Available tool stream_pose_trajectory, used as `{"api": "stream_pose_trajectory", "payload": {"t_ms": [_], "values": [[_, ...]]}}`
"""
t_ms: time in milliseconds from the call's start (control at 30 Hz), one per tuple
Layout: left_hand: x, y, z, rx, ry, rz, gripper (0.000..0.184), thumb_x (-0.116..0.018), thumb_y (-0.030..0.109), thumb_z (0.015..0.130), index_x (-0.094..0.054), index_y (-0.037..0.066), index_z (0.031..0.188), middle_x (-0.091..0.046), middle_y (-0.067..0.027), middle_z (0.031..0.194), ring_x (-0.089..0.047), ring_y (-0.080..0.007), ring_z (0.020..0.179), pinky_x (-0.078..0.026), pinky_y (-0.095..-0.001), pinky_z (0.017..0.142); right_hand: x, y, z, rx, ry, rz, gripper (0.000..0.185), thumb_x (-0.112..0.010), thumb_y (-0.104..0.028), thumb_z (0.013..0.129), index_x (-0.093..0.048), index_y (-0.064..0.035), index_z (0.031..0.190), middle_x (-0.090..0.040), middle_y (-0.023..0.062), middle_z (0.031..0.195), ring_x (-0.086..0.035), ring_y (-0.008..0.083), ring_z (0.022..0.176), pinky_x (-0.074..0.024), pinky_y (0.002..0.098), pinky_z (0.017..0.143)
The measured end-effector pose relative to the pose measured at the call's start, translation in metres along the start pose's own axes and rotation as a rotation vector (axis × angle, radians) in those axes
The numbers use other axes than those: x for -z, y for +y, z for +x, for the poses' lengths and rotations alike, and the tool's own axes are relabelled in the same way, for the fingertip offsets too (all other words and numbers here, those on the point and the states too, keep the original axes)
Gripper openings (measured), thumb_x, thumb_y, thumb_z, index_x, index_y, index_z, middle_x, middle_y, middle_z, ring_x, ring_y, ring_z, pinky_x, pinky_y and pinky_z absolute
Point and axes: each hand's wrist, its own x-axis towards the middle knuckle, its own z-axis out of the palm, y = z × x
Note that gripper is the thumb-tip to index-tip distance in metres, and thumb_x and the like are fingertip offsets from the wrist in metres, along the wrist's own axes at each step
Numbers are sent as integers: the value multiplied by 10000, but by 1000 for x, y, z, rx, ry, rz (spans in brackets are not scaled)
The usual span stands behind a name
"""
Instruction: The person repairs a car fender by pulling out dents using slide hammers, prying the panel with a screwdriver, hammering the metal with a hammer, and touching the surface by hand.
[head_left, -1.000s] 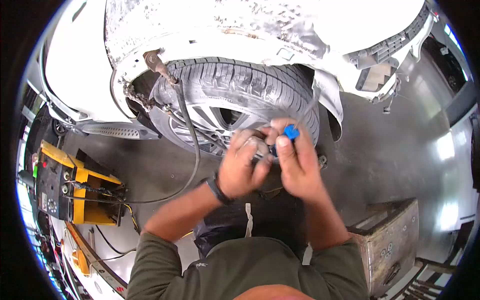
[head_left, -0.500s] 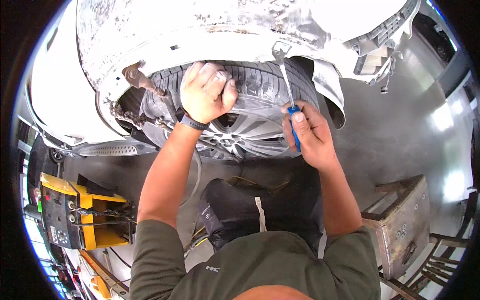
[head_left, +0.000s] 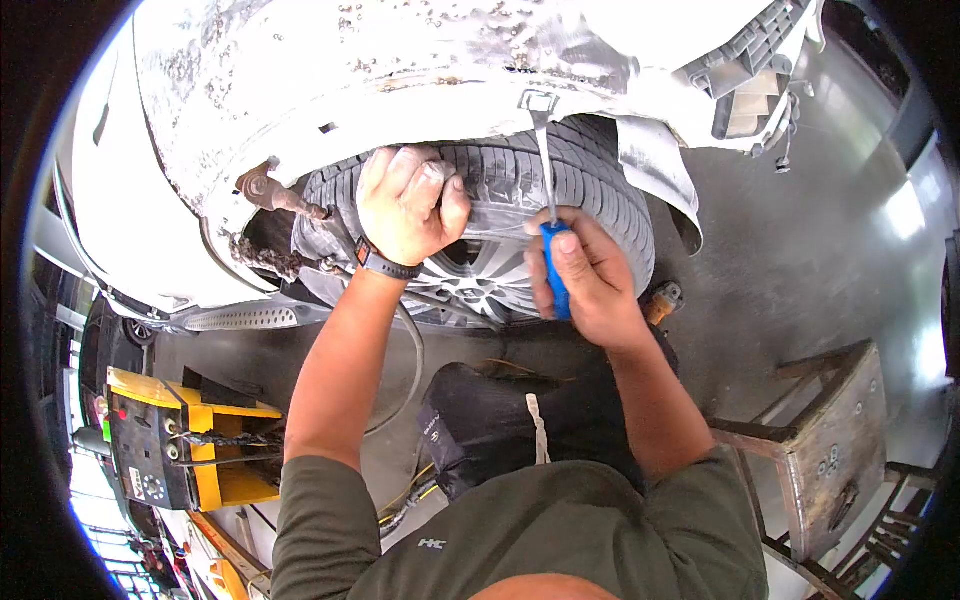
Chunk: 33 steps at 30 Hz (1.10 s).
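Head view, and there my right hand (head_left: 595, 290) was, closed round the smooth blue handle of a screwdriver (head_left: 556, 285), thumb pressed along its side. Its bright metal shaft ran up to a small four-sided opening (head_left: 539, 101) at the lower edge of the white fender (head_left: 420, 105), right above the tyre (head_left: 500, 180)! My left hand (head_left: 408, 205) was curled, knuckles up, at that same edge, fingers whitened with dust; whether it pinched anything, I couldn't tell.

And what a surface: the fender's white was scuffed grey and peppered with dark, rough spots. Below it sat black rubber cut in deep blocks, powdered pale, then a silvery spoked wheel (head_left: 480, 285). Near the arch's rear corner, a rusty brown metal clamp (head_left: 265, 190) met a dark cable (head_left: 412, 345).

On to the lettering! My olive shirt (head_left: 500, 530) bore a pale logo, something like "HC". Small marks on my black trousers (head_left: 520, 420) were too tiny to read, as was the label on the boxy yellow-and-black machine (head_left: 155, 450). Opposite stood a scratched, stained metal stand (head_left: 835, 470) with round marks on its panel.
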Motion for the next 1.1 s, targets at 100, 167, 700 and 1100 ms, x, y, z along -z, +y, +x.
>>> {"api": "stream_pose_trajectory", "payload": {"t_ms": [100,167,700,1100], "values": [[4,5,4,15,-18,-7,65,-655,77,790,-608,79,835,-637,-95,867,-594,-317,759,-490,-424,693,-18,19,7,79,-26,129,336,-436,-315,1132,-524,-8,1235,-516,14,694,-444,87,528,-389,258,514],[3,4,1,19,-21,-6,64,-654,77,789,-606,81,832,-637,-94,870,-592,-315,757,-487,-424,688,-20,25,11,124,27,65,303,-449,-296,1128,-536,-21,1219,-525,1,706,-436,67,538,-376,244,516],[0,5,1,48,20,71,120,-720,185,751,-633,112,789,-612,-59,820,-578,-281,727,-475,-404,660,43,-81,1,114,85,-927,260,-646,-209,1029,-670,28,1133,-672,125,938,-624,199,865,-508,331,831],[1,2,-1,40,77,20,85,-693,116,771,-618,98,805,-625,-76,841,-577,-302,728,-479,-418,673,17,-22,-21,-134,82,-246,395,-482,-365,1116,-618,6,1130,-529,-19,686,-448,67,511,-360,249,477]]}}
